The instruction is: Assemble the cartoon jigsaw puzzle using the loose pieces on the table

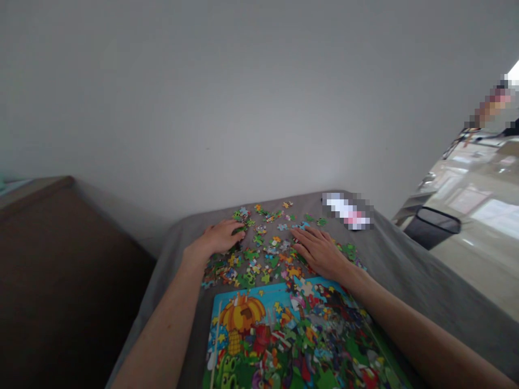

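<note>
**"What's around me?"**

"A pale wall point(203, 108) is standing ahead of your hands. A grey cloth point(405, 286) is covering the surface under them and spreading out past your right hand. A brown surface point(60, 270) is sitting well off to your left, and a dark bin point(432, 227) is standing on the floor far beyond your right hand."

**"And right by my hands?"**

"A puzzle board point(259, 335) is lying just in front of your wrists, closer to you than your hands. It's showing a bright picture with a balloon, and loose pieces are heaping over its right side. More puzzle pieces point(261, 259) are scattering between and ahead of your hands. A blurred object point(347, 212) is lying on the cloth beyond your right hand."

**"What are my hands doing?"**

"Your left hand point(219, 237) is resting on the pieces with its fingers loosely curled; I can't tell whether it's gripping one. Your right hand point(318, 251) is lying open and flat on them, fingers spread, and isn't holding anything."
</note>
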Tool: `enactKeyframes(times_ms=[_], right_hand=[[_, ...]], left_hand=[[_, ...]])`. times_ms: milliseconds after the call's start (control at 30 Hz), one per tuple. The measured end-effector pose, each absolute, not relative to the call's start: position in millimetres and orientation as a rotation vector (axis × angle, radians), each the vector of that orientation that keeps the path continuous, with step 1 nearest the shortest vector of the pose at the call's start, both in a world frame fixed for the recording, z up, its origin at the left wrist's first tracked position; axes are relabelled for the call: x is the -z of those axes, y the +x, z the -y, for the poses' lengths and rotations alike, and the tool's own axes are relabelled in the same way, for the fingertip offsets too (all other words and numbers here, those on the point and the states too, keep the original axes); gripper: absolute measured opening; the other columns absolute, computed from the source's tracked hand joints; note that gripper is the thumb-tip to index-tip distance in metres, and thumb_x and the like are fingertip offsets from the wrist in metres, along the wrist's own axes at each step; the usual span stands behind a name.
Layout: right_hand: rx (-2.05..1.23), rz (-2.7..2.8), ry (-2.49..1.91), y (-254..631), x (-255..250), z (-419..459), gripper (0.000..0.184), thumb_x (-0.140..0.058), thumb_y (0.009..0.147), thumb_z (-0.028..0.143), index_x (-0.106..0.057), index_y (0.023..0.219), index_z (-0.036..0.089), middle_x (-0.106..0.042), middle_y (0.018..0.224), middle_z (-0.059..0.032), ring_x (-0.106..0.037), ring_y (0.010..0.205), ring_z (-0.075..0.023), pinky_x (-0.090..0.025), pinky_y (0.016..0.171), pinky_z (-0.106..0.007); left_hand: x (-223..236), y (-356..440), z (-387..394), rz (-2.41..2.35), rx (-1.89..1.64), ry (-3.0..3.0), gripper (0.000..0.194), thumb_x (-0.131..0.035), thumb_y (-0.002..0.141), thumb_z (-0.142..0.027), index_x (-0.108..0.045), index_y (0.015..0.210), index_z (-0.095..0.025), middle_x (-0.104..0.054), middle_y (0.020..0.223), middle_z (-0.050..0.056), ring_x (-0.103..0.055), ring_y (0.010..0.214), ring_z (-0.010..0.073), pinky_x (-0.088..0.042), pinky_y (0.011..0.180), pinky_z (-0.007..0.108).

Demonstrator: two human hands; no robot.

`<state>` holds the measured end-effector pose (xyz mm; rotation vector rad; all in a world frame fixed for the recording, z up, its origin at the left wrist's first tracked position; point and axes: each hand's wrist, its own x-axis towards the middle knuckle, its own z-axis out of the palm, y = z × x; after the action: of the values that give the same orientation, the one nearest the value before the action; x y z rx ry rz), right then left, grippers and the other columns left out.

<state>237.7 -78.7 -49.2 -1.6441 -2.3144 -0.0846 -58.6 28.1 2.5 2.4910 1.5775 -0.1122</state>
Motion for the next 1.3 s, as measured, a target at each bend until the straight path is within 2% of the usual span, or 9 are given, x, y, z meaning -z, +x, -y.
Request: enactKeyframes(times_ms=[67,133,233,333,533,900,967,1133,1300], right_hand=[[0.085,2.315,-1.645,238,49,79,0.048,-0.031,0.105,0.041,-0.05,0.146,0.023,-0.054,0.148,-0.0052,-0.047,0.135,-0.0287,-0.041,0.107,-0.049],[0.083,2.316,-1.643,238,49,79,0.048,-0.032,0.105,0.041,-0.052,0.145,0.024,-0.054,0.148,-0.0059,-0.047,0.136,-0.0285,-0.041,0.107,-0.049],[0.074,2.318,-1.648,239,49,78,0.048,-0.032,0.105,0.041,-0.053,0.144,0.023,-0.055,0.147,-0.006,-0.047,0.136,-0.0284,-0.042,0.107,-0.05],[0.069,2.326,-1.642,240,50,77,0.048,-0.031,0.106,0.041,-0.054,0.144,0.023,-0.055,0.148,-0.0049,-0.048,0.136,-0.0284,-0.042,0.107,-0.05],[0.084,2.333,-1.614,244,56,74,0.048,-0.032,0.105,0.043,-0.053,0.145,0.026,-0.053,0.149,-0.0038,-0.048,0.136,-0.0291,-0.042,0.108,-0.052],[0.108,2.344,-1.609,245,57,75,0.047,-0.033,0.105,0.042,-0.054,0.143,0.023,-0.053,0.149,-0.0033,-0.048,0.135,-0.0299,-0.043,0.107,-0.051],[0.112,2.342,-1.6,245,57,75,0.047,-0.033,0.105,0.041,-0.054,0.143,0.024,-0.054,0.148,-0.0037,-0.049,0.135,-0.0294,-0.043,0.107,-0.051],[0.103,2.345,-1.597,245,58,74,0.047,-0.034,0.105,0.041,-0.053,0.143,0.023,-0.054,0.148,-0.004,-0.048,0.135,-0.0295,-0.043,0.107,-0.051],[0.099,2.328,-1.59,245,58,75,0.046,-0.035,0.104,0.041,-0.054,0.143,0.026,-0.055,0.147,-0.0047,-0.049,0.136,-0.029,-0.044,0.106,-0.051]], left_hand=[[-2,-55,-28,-1.612,0.055,2.517,0.047,-0.039,0.097,-0.044,-0.056,0.139,-0.029,-0.047,0.154,0.005,-0.04,0.143,0.0267,-0.034,0.115,0.05],[2,-50,-27,-1.649,0.005,2.531,0.048,-0.039,0.097,-0.043,-0.054,0.14,-0.027,-0.04,0.158,0.006,-0.033,0.147,0.0281,-0.031,0.116,0.056],[9,-45,-24,-1.65,0.019,2.51,0.056,-0.037,0.099,-0.044,-0.039,0.151,-0.027,-0.023,0.166,0.005,-0.021,0.152,0.029,-0.024,0.117,0.06],[13,-42,-21,-1.589,0.098,2.482,0.06,-0.032,0.1,-0.048,-0.029,0.156,-0.027,-0.015,0.167,0.005,-0.013,0.153,0.0311,-0.021,0.117,0.063],[7,-41,-17,-1.549,0.163,2.445,0.056,-0.03,0.1,-0.055,-0.039,0.152,-0.034,-0.016,0.166,0.005,-0.009,0.154,0.0335,-0.018,0.116,0.066],[0,-51,-17,-1.497,0.253,2.43,0.054,-0.04,0.096,-0.06,-0.043,0.147,-0.044,-0.021,0.165,0.002,-0.018,0.152,0.0357,-0.019,0.113,0.07],[-3,-55,-19,-1.5,0.231,2.428,0.053,-0.041,0.096,-0.061,-0.045,0.146,-0.043,-0.025,0.164,0.002,-0.021,0.151,0.0338,-0.021,0.115,0.066],[-12,-81,-33,-1.678,-0.082,2.349,0.049,-0.038,0.098,-0.049,-0.055,0.141,-0.031,-0.051,0.151,0.002,-0.047,0.139,0.0238,-0.037,0.113,0.04],[-10,-111,-46,-1.837,-0.02,2.222,0.041,-0.049,0.09,-0.033,-0.069,0.124,-0.02,-0.07,0.127,0.01,-0.067,0.112,0.0252,-0.05,0.095,0.032]])
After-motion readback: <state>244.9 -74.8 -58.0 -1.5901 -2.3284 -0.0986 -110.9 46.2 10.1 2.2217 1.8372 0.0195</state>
